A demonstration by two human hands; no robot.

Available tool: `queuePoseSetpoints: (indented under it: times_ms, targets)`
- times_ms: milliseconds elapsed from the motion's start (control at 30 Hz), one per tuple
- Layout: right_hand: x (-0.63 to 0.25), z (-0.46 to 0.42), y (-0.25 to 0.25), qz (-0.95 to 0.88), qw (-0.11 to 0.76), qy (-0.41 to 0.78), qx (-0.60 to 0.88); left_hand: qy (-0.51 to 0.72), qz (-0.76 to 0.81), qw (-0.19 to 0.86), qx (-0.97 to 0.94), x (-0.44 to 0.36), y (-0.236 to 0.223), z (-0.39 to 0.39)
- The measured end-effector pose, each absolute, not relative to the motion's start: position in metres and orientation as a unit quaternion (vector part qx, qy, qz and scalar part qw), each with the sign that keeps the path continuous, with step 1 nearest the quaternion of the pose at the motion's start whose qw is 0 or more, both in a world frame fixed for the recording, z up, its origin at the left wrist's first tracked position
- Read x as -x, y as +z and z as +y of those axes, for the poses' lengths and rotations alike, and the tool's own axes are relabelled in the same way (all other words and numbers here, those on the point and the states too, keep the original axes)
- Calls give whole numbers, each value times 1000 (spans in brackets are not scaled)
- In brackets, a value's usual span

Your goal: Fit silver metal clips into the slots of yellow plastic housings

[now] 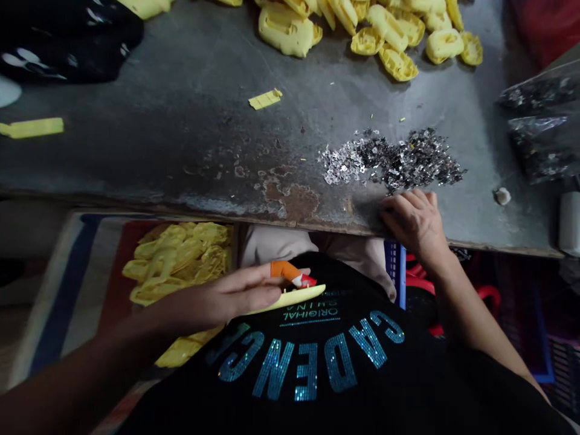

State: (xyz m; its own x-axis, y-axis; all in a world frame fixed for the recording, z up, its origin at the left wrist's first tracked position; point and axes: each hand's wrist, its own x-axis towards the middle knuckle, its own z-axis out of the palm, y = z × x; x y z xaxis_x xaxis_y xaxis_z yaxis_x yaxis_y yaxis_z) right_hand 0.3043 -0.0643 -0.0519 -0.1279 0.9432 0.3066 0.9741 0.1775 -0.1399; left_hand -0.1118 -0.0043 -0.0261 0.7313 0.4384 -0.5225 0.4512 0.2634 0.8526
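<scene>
Bordering table edge (294,223): right fingers (405,204)

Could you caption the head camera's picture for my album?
Left hand holding a yellow shell, right hand beside a pile of small metal parts on a grey table.

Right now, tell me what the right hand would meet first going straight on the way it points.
Most likely the pile of small metal pieces, just ahead of the right hand; with depth unclear, I cannot tell whether they already touch.
</scene>
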Motion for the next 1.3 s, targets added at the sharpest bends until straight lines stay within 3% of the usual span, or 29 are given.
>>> queuePoseSetpoints:
  times_ms: [200, 467, 600, 800, 1067, 1300]
  targets:
    - [-315, -100, -50, -691, 256, 46, 674, -20, 345, 681, -646, 113, -28, 10]
    - [-310, -84, -60, -664, 288, 28, 689, 209, 302, 876, -314, 49, -20, 8]
    - [-299, -84, -43, -688, 344, 72, 635, 207, 268, 921, -191, 23, -20, -5]
    - [-255, -79, -2, -733, 439, 152, 497, 235, 216, 934, -159, 12, -27, -15]
    - [-232, -62, 2, -735, 450, 152, 484, 202, 150, 957, -146, 14, -34, -18]
    - [-232, -64, 3, -761, 438, 74, 472, 191, 174, 951, -171, 15, -37, -24]
